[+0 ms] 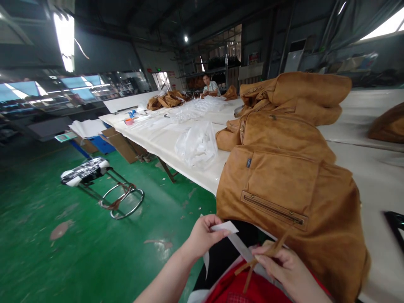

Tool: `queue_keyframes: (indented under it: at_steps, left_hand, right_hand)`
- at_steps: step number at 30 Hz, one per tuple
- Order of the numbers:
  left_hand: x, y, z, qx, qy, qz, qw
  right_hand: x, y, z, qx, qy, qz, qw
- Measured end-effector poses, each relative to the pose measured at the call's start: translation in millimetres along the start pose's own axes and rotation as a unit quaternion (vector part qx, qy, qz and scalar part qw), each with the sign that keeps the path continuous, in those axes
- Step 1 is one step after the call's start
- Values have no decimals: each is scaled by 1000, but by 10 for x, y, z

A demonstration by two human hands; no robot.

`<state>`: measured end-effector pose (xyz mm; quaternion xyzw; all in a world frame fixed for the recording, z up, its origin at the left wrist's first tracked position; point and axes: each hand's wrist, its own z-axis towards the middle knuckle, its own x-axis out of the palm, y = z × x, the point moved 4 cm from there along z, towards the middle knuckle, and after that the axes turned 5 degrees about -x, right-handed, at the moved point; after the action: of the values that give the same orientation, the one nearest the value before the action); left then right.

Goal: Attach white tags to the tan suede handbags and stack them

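My left hand (pixel 208 235) is closed, pinching a strip of white paper or tape (pixel 241 246) between thumb and fingers. That strip slants down from it toward my right hand (pixel 280 263), which is closed on a thin tan leather strap (pixel 252 264) with loose ends. The white strip meets the strap at the right fingers; whether it is wrapped round the strap I cannot tell. Just beyond my hands, a large tan leather bag (pixel 284 185) lies at the table edge. A zipped pocket (pixel 274 210) and a small dark label (pixel 249 162) are on its face.
More tan bags (pixel 293 90) are piled behind on the long white table (pixel 151 139). Clear plastic bags (pixel 197 145) lie to their left. A person (pixel 211 87) sits at the far end. A stool (pixel 85 171) with a patterned seat stands on the green floor (pixel 78 235).
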<state>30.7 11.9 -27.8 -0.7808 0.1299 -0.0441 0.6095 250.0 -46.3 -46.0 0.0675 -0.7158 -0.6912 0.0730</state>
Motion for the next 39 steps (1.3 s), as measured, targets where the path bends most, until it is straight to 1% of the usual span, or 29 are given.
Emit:
queue_keyframes:
  at_steps: [2, 3, 4, 6, 9, 11, 13, 17, 21, 25, 27, 30, 34, 37, 39]
  left_hand:
    - [36, 10, -36, 14, 15, 22, 1000]
    - [54, 8, -52, 27, 24, 36, 999]
    - [71, -1, -67, 43, 35, 49, 997]
    - [100, -31, -91, 74, 56, 69, 993]
    - [126, -86, -118, 107, 82, 85, 987]
    - [139, -116, -134, 120, 99, 89, 984]
    - [149, -130, -148, 121, 113, 83, 983]
    - [157, -135, -168, 93, 118, 61, 987]
    - [173, -146, -170, 60, 117, 67, 989]
    - [211, -158, -148, 44, 127, 84, 987]
    - [234, -173, -138, 40, 137, 87, 986]
    - [259, -223, -141, 36, 146, 63, 987]
    - [284, -284, -166, 23, 164, 28, 986]
    - [296, -274, -161, 18, 171, 23, 985]
    - [315, -245, -134, 16, 166, 41, 985]
  right_hand:
    - [-36, 103, -31, -43, -10, 0, 999]
    - [-47, 145, -53, -46, -16, 4, 999]
    - [-63, 178, -78, -42, -35, 12, 998]
    - [-104, 222, -136, -26, -110, 44, 993]
    - [-169, 239, -214, -22, -246, 111, 963]
    - [-198, 224, -225, -21, -289, 131, 948]
    - [-230, 205, -213, -17, -308, 123, 943]
    - [-260, 216, -196, 8, -320, 71, 945]
    - [-213, 299, -234, 34, -322, 20, 946]
    - [-167, 350, -265, 27, -303, -8, 953]
    - [-174, 335, -262, 26, -299, -7, 954]
    - [-227, 274, -237, 41, -308, 2, 951]
    - [-291, 203, -182, 56, -284, 6, 957]
    - [-295, 179, -184, 63, -273, 8, 960]
    - [-267, 165, -191, 63, -269, 9, 961]
